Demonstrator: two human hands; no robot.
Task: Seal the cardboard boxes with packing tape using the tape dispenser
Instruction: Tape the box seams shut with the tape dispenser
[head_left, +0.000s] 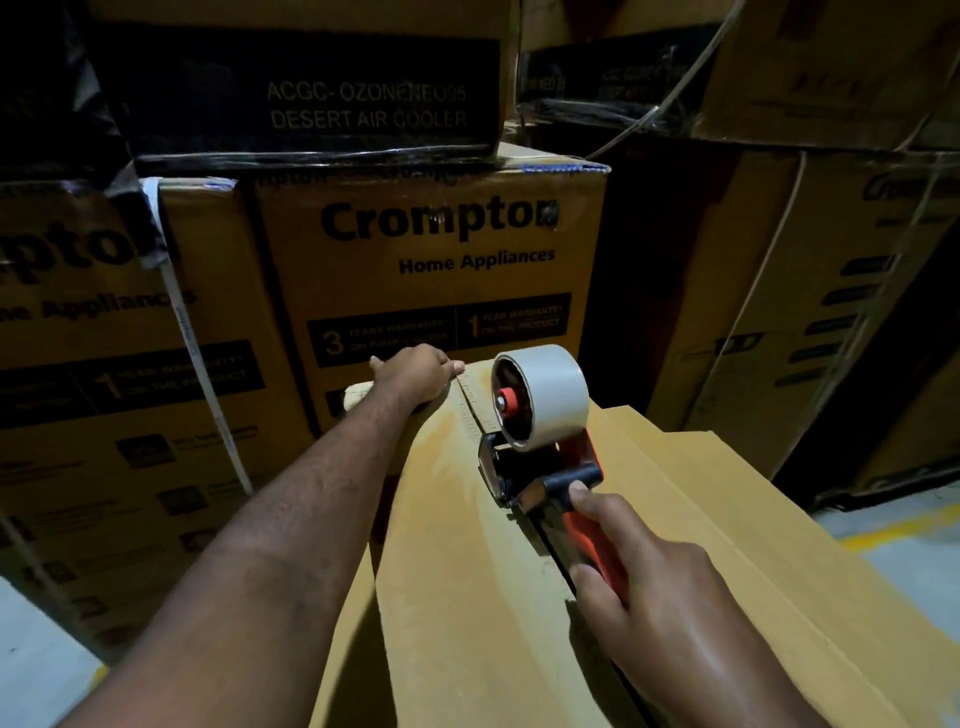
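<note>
Right hand (670, 587) round dispenser (530, 457), left (415, 375) unclear

The cardboard box (467, 597) in front is plain tan, with a fainter orange-yellow smear towards its far end. The tape dispenser (540, 478) has a red-orange handle, a black frame and cross-bar, and shiny bare metal at its mouth. Its hub (506, 402) is red-orange around a silver bolt. The tape roll (550, 384) is pale grey-beige. The stacked carton (431, 270) behind is yellow-brown, printed in black with "Crompton Home Appliances" and black panels carrying yellow-brown warranty lettering. The upper carton (311, 104) bears a black band with pale lettering. A white strap (193, 353) crosses the left-hand carton. The floor (914, 571) is pale grey with a yellow line.
</note>
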